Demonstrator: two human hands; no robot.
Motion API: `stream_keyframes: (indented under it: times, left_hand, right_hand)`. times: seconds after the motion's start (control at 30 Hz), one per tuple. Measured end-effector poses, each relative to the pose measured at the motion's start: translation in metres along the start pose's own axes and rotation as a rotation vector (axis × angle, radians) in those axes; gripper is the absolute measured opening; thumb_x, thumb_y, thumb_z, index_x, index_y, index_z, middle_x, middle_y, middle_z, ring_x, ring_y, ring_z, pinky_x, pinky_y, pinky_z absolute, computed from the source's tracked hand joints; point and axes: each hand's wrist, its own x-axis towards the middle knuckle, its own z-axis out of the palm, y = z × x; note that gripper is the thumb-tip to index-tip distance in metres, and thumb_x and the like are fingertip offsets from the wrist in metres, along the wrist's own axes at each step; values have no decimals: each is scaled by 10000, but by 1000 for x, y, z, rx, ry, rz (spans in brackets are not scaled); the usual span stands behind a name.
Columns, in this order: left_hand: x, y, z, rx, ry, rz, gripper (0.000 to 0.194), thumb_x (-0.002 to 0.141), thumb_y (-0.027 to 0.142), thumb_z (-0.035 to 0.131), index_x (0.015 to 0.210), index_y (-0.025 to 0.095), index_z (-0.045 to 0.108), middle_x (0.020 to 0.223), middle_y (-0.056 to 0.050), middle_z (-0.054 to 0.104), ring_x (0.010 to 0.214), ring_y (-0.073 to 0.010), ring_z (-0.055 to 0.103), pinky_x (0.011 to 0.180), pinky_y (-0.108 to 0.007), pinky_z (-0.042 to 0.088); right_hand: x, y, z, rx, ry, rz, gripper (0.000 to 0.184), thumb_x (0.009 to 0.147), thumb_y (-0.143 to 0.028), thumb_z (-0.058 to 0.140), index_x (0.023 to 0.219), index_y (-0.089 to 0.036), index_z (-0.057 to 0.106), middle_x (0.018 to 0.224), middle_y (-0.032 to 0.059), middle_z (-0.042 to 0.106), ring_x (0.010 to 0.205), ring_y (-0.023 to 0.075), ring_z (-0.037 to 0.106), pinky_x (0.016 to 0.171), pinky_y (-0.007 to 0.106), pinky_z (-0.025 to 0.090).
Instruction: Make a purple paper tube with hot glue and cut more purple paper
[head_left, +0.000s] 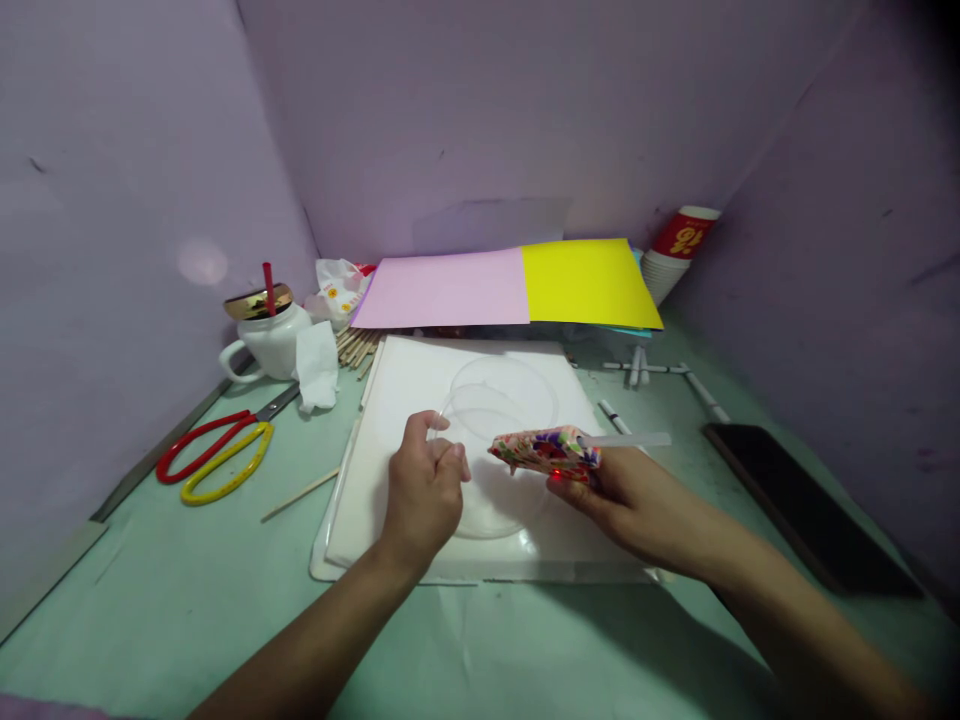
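Gripping a patterned glue gun [544, 455] in the right hand [630, 500], closed round its handle, with nozzle [493, 451] aimed to 9 o'clock and red light [556, 475] glowing. Curling the left hand [426, 490] nearly closed at 8 o'clock, apparently pinching an edge of clear round plastic [504, 400] between thumb and forefinger. Taking that plastic, over the middle of the white pad [367, 480], as dial centre.

For good handling: treat as hot, going by the light. Keep left fingertips well off the nozzle. Better to turn the plastic to the tip than chase round it. Squeeze gently, thin and even; then hold still to set.

Counted: glue gun, one; glue stick [630, 439] at its rear, one. Clear rounds, perhaps two; too see-through to tell. Scissors [262, 412], 9 o'clock, one pair. Loose stick [300, 495], 9 o'clock, one. Bundled sticks [358, 347], 10 o'clock, too crowded to count. Mug [274, 340], 10 o'clock, one. Pink sheet [450, 290], 11 o'clock, one; yellow sheet [589, 283], 1 o'clock, one. Stacked cups [677, 255], 2 o'clock, several. Dark phone [810, 510], 3 o'clock, one.
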Motion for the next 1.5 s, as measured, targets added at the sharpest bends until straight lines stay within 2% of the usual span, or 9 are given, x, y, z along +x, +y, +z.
stream_keyframes:
  times: [0.43, 0.6, 0.8, 0.97, 1.2, 1.37, 1.5]
  left_hand:
    - [1, 0, 1, -62, -17, -74, 157, 797, 221, 465, 938, 215, 397, 542, 76, 554, 377, -79, 422, 427, -190, 334]
    - [1, 1, 1, -70, -19, -74, 155, 797, 231, 468, 932, 212, 396, 542, 74, 555, 374, -81, 422, 420, -189, 338]
    - [0, -1, 2, -98, -2, -79, 158, 789, 246, 487, 920, 214, 404, 542, 67, 564, 378, -83, 432, 412, -182, 328]
    - [-1, 2, 4, -115, 21, -86, 160, 782, 261, 495, 911, 216, 413, 538, 73, 557, 354, -71, 399, 402, -178, 313]
    - [0, 2, 5, -102, 47, -66, 165, 759, 244, 495, 905, 212, 426, 521, 70, 557, 370, -83, 414, 410, -183, 323]
    - [0, 1, 5, -109, 21, -66, 158, 771, 247, 494, 905, 219, 415, 524, 76, 558, 382, -85, 422, 421, -185, 337]
    - [-1, 1, 5, -124, 46, -60, 160, 765, 249, 501, 902, 213, 427, 518, 70, 556, 400, -92, 440, 430, -187, 340]
  right_hand:
    - [-1, -2, -2, -1, 1, 7, 425, 894, -248, 460, 1309, -336, 484, 1299, -4, 562, 1212, 249, 496, 1018, 443, 409]
    - [-1, -1, 0, 8, 7, 20, 417, 896, -259, 455, 1304, -342, 489, 1280, -12, 578, 1214, 233, 496, 1023, 408, 407]
    - [-1, -3, 0, 0, 7, 41, 378, 904, -276, 439, 1268, -332, 528, 1254, -11, 598, 1153, 233, 549, 970, 387, 456]
    - [-1, -4, 0, 14, 15, 3, 359, 899, -258, 442, 1226, -342, 562, 1300, -30, 559, 1214, 216, 496, 1027, 381, 403]
    - [-1, -4, 0, 11, 31, 16, 353, 883, -266, 465, 1212, -319, 583, 1214, 1, 624, 1133, 240, 559, 970, 402, 448]
    - [0, -5, 0, -30, 34, 50, 308, 893, -330, 453, 1145, -295, 628, 1029, 15, 700, 1000, 231, 625, 922, 390, 474]
    - [1, -5, 0, -15, 35, 33, 301, 883, -334, 471, 1134, -312, 635, 1139, -4, 664, 1042, 235, 609, 937, 385, 459]
